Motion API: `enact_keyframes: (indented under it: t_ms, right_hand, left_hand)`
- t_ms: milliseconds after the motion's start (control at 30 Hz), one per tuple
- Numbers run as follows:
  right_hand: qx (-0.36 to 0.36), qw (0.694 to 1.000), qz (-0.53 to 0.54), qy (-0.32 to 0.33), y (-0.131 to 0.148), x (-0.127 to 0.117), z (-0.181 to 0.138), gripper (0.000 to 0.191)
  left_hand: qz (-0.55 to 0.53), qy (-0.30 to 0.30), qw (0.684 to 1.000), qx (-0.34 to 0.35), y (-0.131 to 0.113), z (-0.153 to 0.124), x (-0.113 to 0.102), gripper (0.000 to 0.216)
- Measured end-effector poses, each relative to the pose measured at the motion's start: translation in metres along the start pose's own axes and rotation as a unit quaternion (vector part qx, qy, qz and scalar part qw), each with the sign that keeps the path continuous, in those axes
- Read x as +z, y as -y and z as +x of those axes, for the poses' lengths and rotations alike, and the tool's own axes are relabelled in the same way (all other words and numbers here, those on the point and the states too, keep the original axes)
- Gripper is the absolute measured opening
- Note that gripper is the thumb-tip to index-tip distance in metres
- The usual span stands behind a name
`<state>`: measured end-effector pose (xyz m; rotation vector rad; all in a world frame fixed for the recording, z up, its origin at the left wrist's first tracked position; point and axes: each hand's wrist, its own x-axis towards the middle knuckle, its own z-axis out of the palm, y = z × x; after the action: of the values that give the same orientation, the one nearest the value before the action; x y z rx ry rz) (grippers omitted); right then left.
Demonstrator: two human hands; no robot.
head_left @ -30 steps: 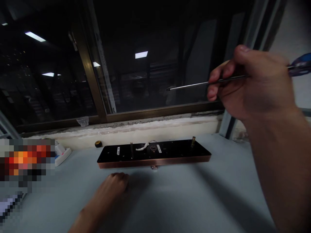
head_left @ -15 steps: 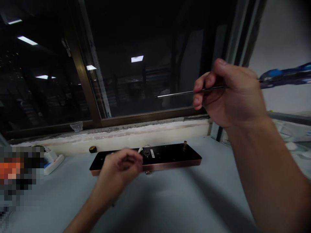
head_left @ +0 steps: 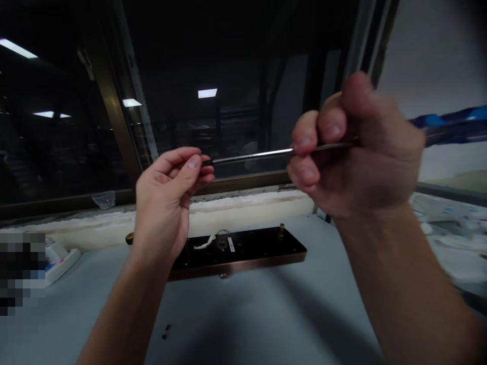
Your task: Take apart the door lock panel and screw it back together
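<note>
My right hand (head_left: 353,152) is closed around a long screwdriver (head_left: 251,154) with a blue handle, gripping its metal shaft so the tip points left. My left hand (head_left: 167,197) is raised to that tip, thumb and fingers pinched together right at it; what they hold is too small to make out. Below the hands, a dark lock plate (head_left: 243,248) with a copper edge lies flat on the pale table, with a white wire, a round centre hole and a brass post on top.
Two tiny dark screws (head_left: 166,332) lie on the table (head_left: 266,324) near its front. A white power strip (head_left: 61,256) sits at the left. A dark window and sill (head_left: 236,200) run behind the plate. Pale clutter lies at the far right (head_left: 452,238).
My left hand rose from the table by the plate up to the screwdriver tip and pinched there. My right hand moved closer with the screwdriver, and the view shifted slightly.
</note>
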<state>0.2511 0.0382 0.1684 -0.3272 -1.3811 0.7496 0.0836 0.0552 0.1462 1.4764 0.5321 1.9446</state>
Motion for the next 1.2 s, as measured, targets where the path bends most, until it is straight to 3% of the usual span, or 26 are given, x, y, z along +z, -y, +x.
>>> enact_keyframes:
  t_ms: [300, 500, 700, 900, 1200]
  right_hand:
    - [0.034, 0.998, -0.053, -0.008, -0.015, 0.002, 0.002, 0.036]
    - [0.037, 0.995, -0.092, 0.001, -0.02, 0.001, 0.001, 0.035]
    - [0.031, 0.997, -0.062, 0.037, -0.02, -0.002, 0.002, 0.035]
    - [0.002, 0.998, -0.02, 0.052, -0.024, -0.005, 0.003, 0.034]
    - [0.028, 0.991, -0.082, 0.104, -0.017, -0.011, -0.001, 0.035]
  left_hand:
    - [-0.087, 0.005, 0.987, -0.133, 0.016, 0.004, -0.013, 0.012]
    - [-0.095, 0.039, 0.982, -0.157, 0.025, 0.004, -0.018, 0.01]
    - [-0.144, 0.051, 0.97, -0.189, 0.029, 0.006, -0.02, 0.013]
    - [-0.186, 0.056, 0.942, -0.272, 0.026, 0.004, -0.021, 0.02]
    - [-0.143, 0.101, 0.921, -0.347, 0.027, 0.008, -0.03, 0.022]
